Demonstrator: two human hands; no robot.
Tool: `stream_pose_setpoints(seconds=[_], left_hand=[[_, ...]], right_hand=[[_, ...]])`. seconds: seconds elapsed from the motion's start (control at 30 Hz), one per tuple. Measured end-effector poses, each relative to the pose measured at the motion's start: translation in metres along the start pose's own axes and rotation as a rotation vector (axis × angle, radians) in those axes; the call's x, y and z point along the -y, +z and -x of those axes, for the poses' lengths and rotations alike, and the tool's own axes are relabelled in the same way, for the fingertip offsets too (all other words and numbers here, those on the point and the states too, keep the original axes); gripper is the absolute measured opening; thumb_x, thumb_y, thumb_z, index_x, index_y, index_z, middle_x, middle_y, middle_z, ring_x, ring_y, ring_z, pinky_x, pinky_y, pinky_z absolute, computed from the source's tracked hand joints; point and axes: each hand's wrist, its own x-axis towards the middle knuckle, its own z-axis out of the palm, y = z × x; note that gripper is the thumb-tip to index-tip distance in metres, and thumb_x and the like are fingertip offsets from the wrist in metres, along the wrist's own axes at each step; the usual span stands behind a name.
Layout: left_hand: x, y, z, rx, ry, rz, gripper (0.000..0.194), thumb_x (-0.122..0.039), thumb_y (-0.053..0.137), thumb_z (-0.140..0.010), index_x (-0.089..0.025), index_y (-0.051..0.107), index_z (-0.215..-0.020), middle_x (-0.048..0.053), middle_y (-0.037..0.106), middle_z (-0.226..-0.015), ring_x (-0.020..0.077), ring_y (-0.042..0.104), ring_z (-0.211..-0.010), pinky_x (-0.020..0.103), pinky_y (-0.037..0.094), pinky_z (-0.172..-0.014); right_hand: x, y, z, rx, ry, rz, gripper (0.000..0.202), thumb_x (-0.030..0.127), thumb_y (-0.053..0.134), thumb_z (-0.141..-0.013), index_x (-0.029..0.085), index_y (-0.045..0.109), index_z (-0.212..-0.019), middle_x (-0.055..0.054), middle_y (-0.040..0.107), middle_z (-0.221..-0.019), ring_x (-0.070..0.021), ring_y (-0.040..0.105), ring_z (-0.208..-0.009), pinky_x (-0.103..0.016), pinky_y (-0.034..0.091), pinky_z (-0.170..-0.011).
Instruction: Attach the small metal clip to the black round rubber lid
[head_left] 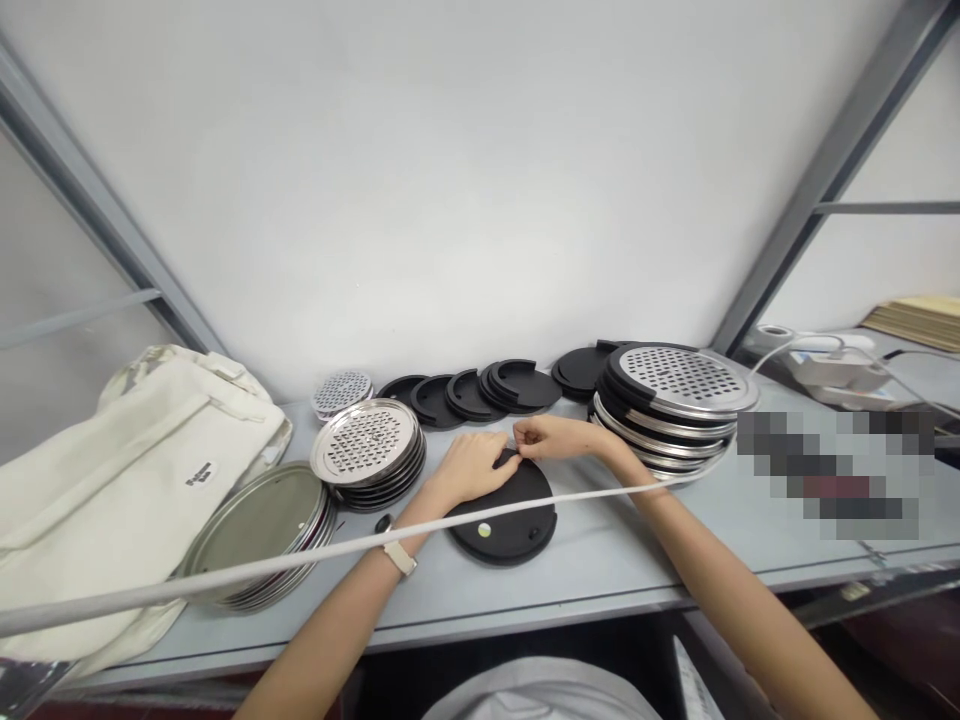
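Note:
A round black disc [517, 515] with a small round green-and-white sticker [484, 530] lies on the grey table in front of me. My left hand [476, 465] rests over its far left side, fingers closed on the disc near its far edge. At that same edge, my right hand [555, 437] is closed in a pinch, close to the left fingertips. What sits between the right fingers is too small to make out. To the left stands a stack of round metal grater plates [367, 445]; a taller stack of grater plates with black rims [682, 380] is at the right.
Several black discs with raised rims [465, 395] lie overlapping along the wall. Olive round trays [259, 530] and cream cloth bags [142, 460] are at the left. A white cord [300, 555] crosses in front of my arms. Metal posts [817, 180] flank the table.

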Motion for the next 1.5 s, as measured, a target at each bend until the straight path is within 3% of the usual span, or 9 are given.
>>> stream_pose_setpoints(seconds=[0.23,0.43,0.6,0.73,0.87,1.0,1.2,1.4,1.5], left_hand=[[0.004,-0.010,-0.006,0.116,0.242,0.073,0.018,-0.031,0.044,-0.092,-0.018,0.056,-0.087,0.003,0.061,-0.082,0.0159,0.053,-0.071,0.026,0.037,-0.065],[0.012,-0.005,-0.009,0.143,0.384,0.142,0.016,-0.031,0.044,-0.092,-0.018,0.053,-0.088,0.003,0.057,-0.086,0.0169,0.051,-0.078,0.027,0.038,-0.073],[0.009,0.002,-0.003,-0.003,0.274,0.184,0.021,-0.033,0.047,-0.090,-0.019,0.044,-0.074,-0.001,0.048,-0.073,0.0154,0.045,-0.071,0.027,0.035,-0.068],[0.005,0.001,0.001,-0.034,0.211,0.199,0.023,-0.033,0.052,-0.086,-0.019,0.042,-0.072,-0.002,0.045,-0.069,0.0147,0.043,-0.067,0.027,0.034,-0.064],[0.001,-0.003,0.003,-0.038,0.135,0.232,0.017,-0.033,0.054,-0.085,-0.019,0.045,-0.083,0.000,0.050,-0.078,0.0157,0.047,-0.071,0.028,0.037,-0.065],[-0.001,-0.004,0.004,-0.029,0.090,0.266,0.023,-0.033,0.054,-0.085,-0.019,0.044,-0.100,0.002,0.052,-0.087,0.0182,0.053,-0.079,0.030,0.042,-0.070],[0.001,0.000,0.004,-0.067,0.116,0.252,0.031,-0.035,0.055,-0.086,-0.019,0.042,-0.108,0.008,0.050,-0.107,0.0230,0.053,-0.101,0.036,0.045,-0.088],[0.001,0.001,0.005,-0.068,0.078,0.250,0.038,-0.039,0.055,-0.086,-0.019,0.041,-0.115,0.010,0.047,-0.115,0.0236,0.054,-0.101,0.037,0.045,-0.088],[0.004,0.003,0.004,-0.074,0.090,0.310,0.026,-0.034,0.046,-0.092,-0.020,0.042,-0.114,0.009,0.050,-0.114,0.0225,0.053,-0.105,0.037,0.043,-0.092]], right_hand=[[0.004,-0.003,0.003,0.206,0.082,0.018,0.012,0.026,0.048,-0.074,0.016,0.053,-0.069,0.000,0.057,-0.062,-0.0127,0.050,-0.059,-0.024,0.038,-0.059],[0.005,-0.002,0.004,0.228,0.112,0.036,0.011,0.024,0.050,-0.071,0.016,0.054,-0.065,0.001,0.057,-0.060,-0.0122,0.049,-0.057,-0.024,0.037,-0.058],[0.003,-0.008,0.008,0.155,0.192,0.074,0.009,0.022,0.049,-0.071,0.016,0.052,-0.066,-0.002,0.060,-0.063,-0.0140,0.051,-0.059,-0.025,0.036,-0.057],[0.002,-0.014,0.014,0.091,0.181,0.060,0.007,0.023,0.049,-0.074,0.018,0.051,-0.069,-0.001,0.059,-0.065,-0.0135,0.049,-0.059,-0.025,0.035,-0.055],[0.004,-0.013,0.016,0.142,0.090,-0.031,0.006,0.022,0.050,-0.075,0.018,0.051,-0.071,0.001,0.056,-0.064,-0.0127,0.049,-0.060,-0.024,0.037,-0.058],[0.010,-0.008,0.014,0.151,0.094,-0.066,0.004,0.019,0.050,-0.074,0.018,0.050,-0.070,0.002,0.053,-0.063,-0.0124,0.049,-0.060,-0.025,0.038,-0.060],[0.011,-0.008,0.013,0.075,0.033,-0.094,0.003,0.019,0.049,-0.074,0.019,0.049,-0.071,0.003,0.051,-0.063,-0.0118,0.046,-0.059,-0.025,0.038,-0.059],[0.005,-0.012,0.016,0.048,0.015,-0.106,0.004,0.022,0.051,-0.075,0.018,0.052,-0.075,0.002,0.054,-0.068,-0.0126,0.049,-0.064,-0.025,0.040,-0.062],[0.006,-0.014,0.017,0.066,0.007,-0.135,0.007,0.025,0.052,-0.075,0.018,0.051,-0.076,0.002,0.054,-0.066,-0.0128,0.050,-0.063,-0.025,0.040,-0.062]])
